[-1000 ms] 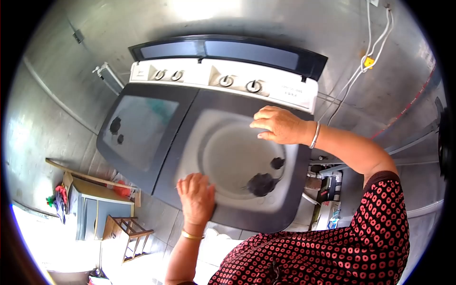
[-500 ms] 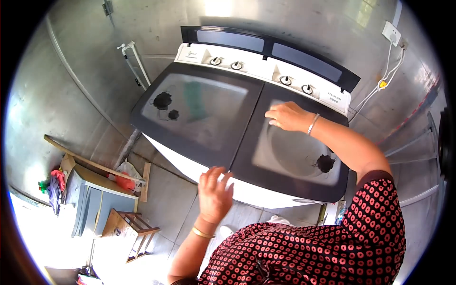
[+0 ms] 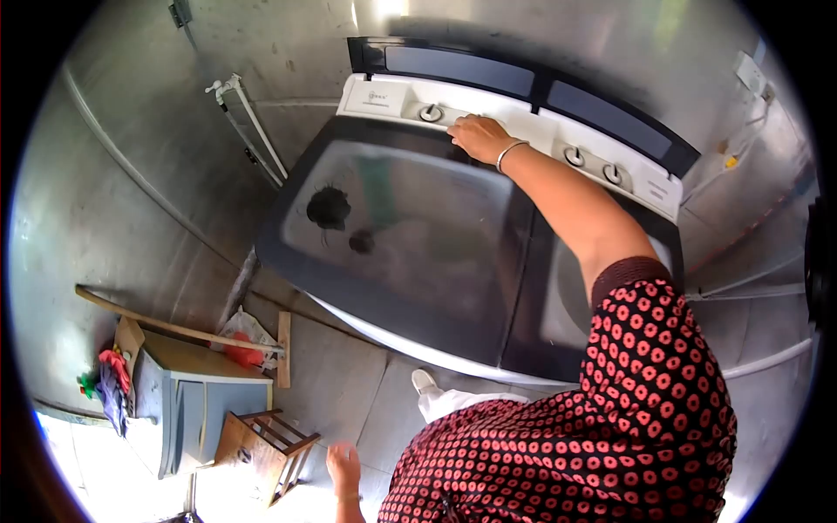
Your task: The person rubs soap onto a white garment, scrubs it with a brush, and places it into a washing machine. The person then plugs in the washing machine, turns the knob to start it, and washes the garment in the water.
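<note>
A twin-tub washing machine (image 3: 410,253) with dark see-through lids stands in front of me. My right hand (image 3: 479,138) reaches over the left lid to the control panel (image 3: 532,131), its fingers curled down where the second knob would be. That knob is hidden behind the hand, so its grip does not show. The first knob (image 3: 431,112) is just left of my fingers. Two more knobs, a left one (image 3: 574,156) and a right one (image 3: 612,174), show beyond my forearm. My left hand (image 3: 343,468) hangs low beside the wooden stool (image 3: 261,453), its fingers blurred.
A grey-blue cabinet (image 3: 196,418) stands at the left, with a wooden pole (image 3: 174,322) across its top and a folded umbrella (image 3: 113,397) beside it. A white tap (image 3: 225,85) is on the metal wall. At the right, a socket (image 3: 750,74) has hanging cables.
My right hand has moved from above the right lid up and left to the control panel. My left hand has dropped away from the machine's front edge. The view has shifted somewhat.
</note>
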Demonstrator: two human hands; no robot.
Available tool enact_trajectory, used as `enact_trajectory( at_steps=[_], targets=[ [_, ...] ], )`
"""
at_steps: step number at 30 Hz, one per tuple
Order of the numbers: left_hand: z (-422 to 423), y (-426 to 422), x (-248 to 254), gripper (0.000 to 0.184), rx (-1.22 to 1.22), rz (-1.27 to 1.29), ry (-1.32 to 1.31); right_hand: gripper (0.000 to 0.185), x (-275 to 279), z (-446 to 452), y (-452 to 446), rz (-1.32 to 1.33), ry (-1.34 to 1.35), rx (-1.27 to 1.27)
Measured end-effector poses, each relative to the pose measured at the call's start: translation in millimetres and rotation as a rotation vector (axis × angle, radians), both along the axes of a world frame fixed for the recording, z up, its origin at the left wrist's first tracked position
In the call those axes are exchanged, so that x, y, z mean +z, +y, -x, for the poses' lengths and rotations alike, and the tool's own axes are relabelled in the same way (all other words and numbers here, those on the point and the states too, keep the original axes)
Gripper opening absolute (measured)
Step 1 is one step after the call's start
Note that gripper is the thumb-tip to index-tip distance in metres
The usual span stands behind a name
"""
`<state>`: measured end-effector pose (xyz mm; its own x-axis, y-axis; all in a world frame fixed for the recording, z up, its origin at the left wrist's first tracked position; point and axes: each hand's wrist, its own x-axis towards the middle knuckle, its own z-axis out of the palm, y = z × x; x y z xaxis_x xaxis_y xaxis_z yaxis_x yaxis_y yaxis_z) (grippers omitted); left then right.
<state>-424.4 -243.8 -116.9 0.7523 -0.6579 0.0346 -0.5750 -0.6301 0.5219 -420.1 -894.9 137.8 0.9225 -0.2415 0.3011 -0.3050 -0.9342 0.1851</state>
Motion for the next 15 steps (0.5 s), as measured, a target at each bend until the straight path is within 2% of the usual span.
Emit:
enact_trajectory(
  at_steps=[1,2,3,4,5,6,7,10,13,14,15],
  targets=[
    [2,40,-30,0.011,0.045,-0.244,0.069,0.013,-4,-19,-15,-0.007,-0.010,0.001],
    [6,71,-41,0.013,0.082,-0.250,0.178,0.011,-15,-36,-32,-0.002,-0.052,0.003],
    [10,77,-21,0.020,0.113,-0.283,0.258,0.012,-27,-50,-44,-0.003,-0.086,0.005],
    [30,187,-138,0.022,0.176,-0.343,0.328,0.016,-26,-60,-48,-0.027,-0.066,-0.011],
    [45,263,-218,0.035,0.238,-0.407,0.396,0.015,-31,-71,-63,-0.021,-0.041,0.025],
    [51,280,-220,0.037,0.283,-0.438,0.453,0.014,-36,-79,-82,0.022,-0.051,0.095],
    [55,286,-208,0.040,0.329,-0.472,0.508,0.013,-43,-85,-94,0.066,-0.057,0.169],
    [42,279,-175,0.024,0.325,-0.434,0.542,0.014,-16,-92,-89,0.071,0.156,0.157],
    [-6,138,-32,0.018,0.233,-0.288,0.488,0.018,-10,-96,-87,0.067,0.183,0.181],
    [-14,112,-22,0.016,0.252,-0.214,0.396,0.020,-6,-96,-80,0.066,0.188,0.132],
    [-31,93,-11,0.023,0.303,-0.347,0.593,0.020,-7,-99,-77,0.066,0.193,0.126]
  ],
)
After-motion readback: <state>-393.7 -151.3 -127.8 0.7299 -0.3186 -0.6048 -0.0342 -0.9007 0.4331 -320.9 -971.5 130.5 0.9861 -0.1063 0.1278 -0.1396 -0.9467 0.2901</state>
